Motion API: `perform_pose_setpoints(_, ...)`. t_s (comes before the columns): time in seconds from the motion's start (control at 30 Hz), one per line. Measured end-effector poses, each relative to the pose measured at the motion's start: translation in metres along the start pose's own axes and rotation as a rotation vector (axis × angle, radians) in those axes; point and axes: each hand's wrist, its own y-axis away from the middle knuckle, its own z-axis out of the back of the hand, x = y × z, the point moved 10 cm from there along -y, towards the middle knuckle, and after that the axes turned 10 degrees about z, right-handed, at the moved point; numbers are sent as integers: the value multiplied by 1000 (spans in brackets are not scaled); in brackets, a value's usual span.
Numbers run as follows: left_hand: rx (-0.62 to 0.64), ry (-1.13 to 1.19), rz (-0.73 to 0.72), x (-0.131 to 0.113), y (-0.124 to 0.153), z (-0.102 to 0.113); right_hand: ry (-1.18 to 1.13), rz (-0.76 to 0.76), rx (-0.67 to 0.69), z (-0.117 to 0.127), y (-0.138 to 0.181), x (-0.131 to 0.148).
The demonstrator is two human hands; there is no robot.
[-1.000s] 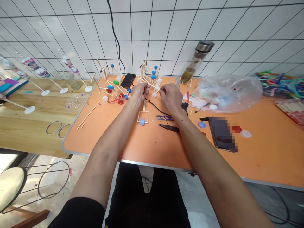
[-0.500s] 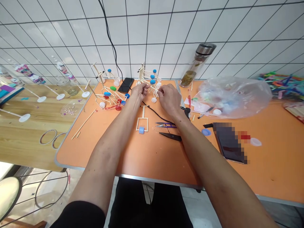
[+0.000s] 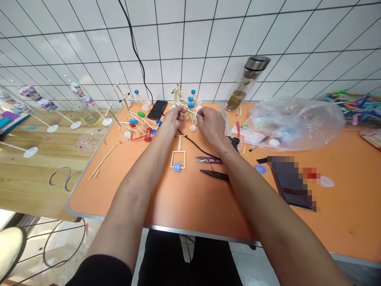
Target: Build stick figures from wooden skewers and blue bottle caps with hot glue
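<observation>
Since the earlier frames your view has tilted, so the orange table (image 3: 166, 206) and its things sit lower in the picture, while your hands keep nearly the same pose. On the left, loose sticks (image 3: 104, 159) lie in front of a stick model (image 3: 133, 121) bearing coloured discs (image 3: 141, 114); beyond it is a black phone (image 3: 157, 110). Next comes your left hand (image 3: 175, 118), fingertips closed on a thin pale stick (image 3: 193, 112). Nearer you, a square stick frame (image 3: 185, 159) lies flat with a blue block (image 3: 177, 167) on its near edge. The pale stick bridges the small gap between your hands, its ends hidden by your fingers, right by a second stick model (image 3: 176, 94); you cannot tell whether the two touch. Your right hand (image 3: 212, 124) pinches the stick's right part, thumb and fingers together. Purple snips (image 3: 205, 160) lie nearer you, partly behind your forearm. Farther right are a glass bottle (image 3: 245, 85), then a clear plastic bag (image 3: 294, 123).
</observation>
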Motion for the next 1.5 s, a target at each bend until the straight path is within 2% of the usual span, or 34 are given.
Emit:
perform_pose_setpoints(0.27,1,-19,-17,-1,2,1,-30,-50,14,-6,-11,0)
perform_pose_setpoints(0.5,11,-14,0,3,1,2,25,-39,0,-5,-8,3)
perform_pose_setpoints(0.77,8,-40,13,4,13,-1,69,-41,40,-3,-5,9)
perform_pose_setpoints(0.97,18,-37,15,5,11,-1,66,-47,66,-2,-4,13)
perform_pose_setpoints(1.5,65,-113,-4,11,10,-6,50,-46,31,-1,-7,11)
